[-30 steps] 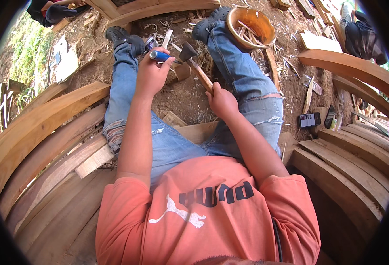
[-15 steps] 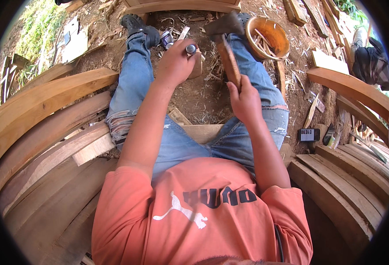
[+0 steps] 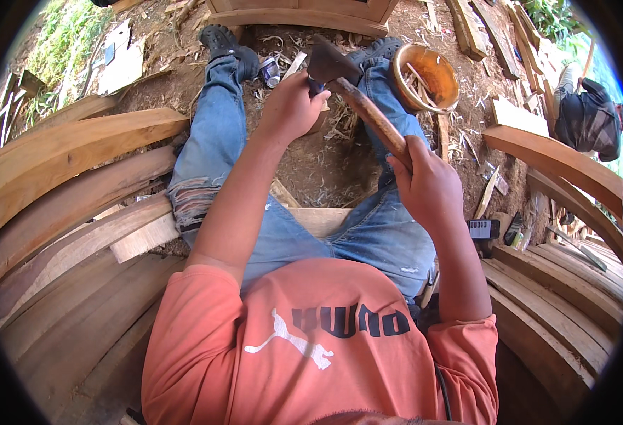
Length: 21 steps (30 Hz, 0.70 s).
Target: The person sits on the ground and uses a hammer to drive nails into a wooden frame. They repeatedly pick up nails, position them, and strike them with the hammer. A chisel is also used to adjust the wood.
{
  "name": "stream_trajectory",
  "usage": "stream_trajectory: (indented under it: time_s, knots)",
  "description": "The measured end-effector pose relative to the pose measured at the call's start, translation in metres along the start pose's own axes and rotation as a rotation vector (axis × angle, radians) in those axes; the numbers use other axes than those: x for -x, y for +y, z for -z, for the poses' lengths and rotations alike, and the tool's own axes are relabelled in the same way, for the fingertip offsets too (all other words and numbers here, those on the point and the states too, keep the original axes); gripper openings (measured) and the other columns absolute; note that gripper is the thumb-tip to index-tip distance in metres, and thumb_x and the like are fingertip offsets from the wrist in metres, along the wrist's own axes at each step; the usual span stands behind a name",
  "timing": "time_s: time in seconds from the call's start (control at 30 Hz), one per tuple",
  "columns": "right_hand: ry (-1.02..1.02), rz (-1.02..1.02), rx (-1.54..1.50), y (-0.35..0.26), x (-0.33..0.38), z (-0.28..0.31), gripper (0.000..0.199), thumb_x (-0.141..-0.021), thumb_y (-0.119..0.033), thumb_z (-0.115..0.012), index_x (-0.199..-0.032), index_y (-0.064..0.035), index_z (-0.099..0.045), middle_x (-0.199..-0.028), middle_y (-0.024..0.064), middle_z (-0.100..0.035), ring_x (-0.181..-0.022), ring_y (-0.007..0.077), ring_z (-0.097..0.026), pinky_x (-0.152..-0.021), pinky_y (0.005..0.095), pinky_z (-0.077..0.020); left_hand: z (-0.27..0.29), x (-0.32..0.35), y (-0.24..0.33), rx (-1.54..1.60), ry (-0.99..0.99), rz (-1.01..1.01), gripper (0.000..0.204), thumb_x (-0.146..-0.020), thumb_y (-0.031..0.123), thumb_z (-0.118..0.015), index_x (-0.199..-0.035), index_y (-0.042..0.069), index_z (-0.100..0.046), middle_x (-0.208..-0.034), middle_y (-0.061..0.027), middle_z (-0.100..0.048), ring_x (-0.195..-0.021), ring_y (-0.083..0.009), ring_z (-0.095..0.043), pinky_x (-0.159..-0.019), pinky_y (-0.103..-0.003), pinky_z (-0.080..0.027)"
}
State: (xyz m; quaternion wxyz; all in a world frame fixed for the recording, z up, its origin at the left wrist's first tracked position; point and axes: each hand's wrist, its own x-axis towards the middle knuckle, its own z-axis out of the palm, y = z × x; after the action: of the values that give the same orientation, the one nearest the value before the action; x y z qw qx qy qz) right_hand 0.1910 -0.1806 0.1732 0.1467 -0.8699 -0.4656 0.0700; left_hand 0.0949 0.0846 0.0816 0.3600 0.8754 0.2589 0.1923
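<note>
As the right hand (image 3: 428,180) grips one hatchet (image 3: 358,105) by its wooden handle, the left hand (image 3: 288,110) is wrapped around one blue-handled tool (image 3: 314,86), and the hatchet's dark head is right there at its top, between two legs (image 3: 216,113)! Touching? Can't tell. One bucket (image 3: 442,71) beside the right shoe (image 3: 381,49), one phone (image 3: 483,228) near the right forearm.

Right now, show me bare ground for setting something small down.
Barest is the dirt between the legs of the jeans, beyond the wooden board, with scattered shavings. It is crowded farther out, past the left hand, around the can and bucket, and on the right, where the phone lies near stacked boards.
</note>
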Motion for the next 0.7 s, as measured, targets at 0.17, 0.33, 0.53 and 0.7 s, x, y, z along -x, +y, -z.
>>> stream_trajectory:
  time_s: [0.17, 0.33, 0.53, 0.7]
  knots:
    - [0.06, 0.02, -0.067, 0.003, -0.001, -0.008, 0.03, -0.104, -0.032, -0.07, -0.11, -0.0063, -0.056, -0.081, 0.0205, -0.07, -0.076, 0.0458, -0.069, -0.067, 0.0547, -0.0525, -0.003, -0.001, 0.0, 0.007, 0.004, -0.045, 0.027, -0.094, 0.021, -0.079, -0.107, 0.002, -0.066, -0.097, -0.0221, -0.072, -0.094, -0.0465, -0.07, -0.08, -0.053, -0.056]
    - [0.07, -0.012, -0.199, 0.001, -0.01, -0.018, 0.029, -0.105, -0.029, -0.068, -0.113, -0.0042, -0.055, -0.083, 0.0251, -0.07, -0.079, 0.0501, -0.068, -0.069, 0.0577, -0.052, -0.007, 0.001, -0.013, 0.054, 0.052, -0.075, 0.027, -0.093, 0.021, -0.079, -0.105, 0.002, -0.065, -0.096, -0.0215, -0.072, -0.094, -0.0465, -0.07, -0.08, -0.053, -0.055]
    - [0.073, -0.222, -0.327, 0.012, -0.024, -0.107, 0.029, -0.107, -0.03, -0.064, -0.11, -0.0038, -0.052, -0.088, 0.0281, -0.071, -0.085, 0.0525, -0.069, -0.073, 0.0619, -0.0514, -0.004, 0.002, -0.012, 0.041, 0.041, -0.028, 0.026, -0.093, 0.021, -0.079, -0.106, 0.003, -0.067, -0.095, -0.0203, -0.073, -0.092, -0.0448, -0.07, -0.079, -0.051, -0.055]
    - [-0.183, -0.351, -0.183, 0.036, -0.008, -0.197, 0.033, -0.105, -0.035, -0.065, -0.107, -0.0035, -0.053, -0.088, 0.0287, -0.073, -0.086, 0.0512, -0.071, -0.076, 0.0627, -0.055, -0.004, 0.005, -0.017, 0.115, 0.05, -0.026, 0.025, -0.093, 0.02, -0.081, -0.108, 0.004, -0.069, -0.092, -0.0173, -0.074, -0.087, -0.0382, -0.073, -0.079, -0.046, -0.056]
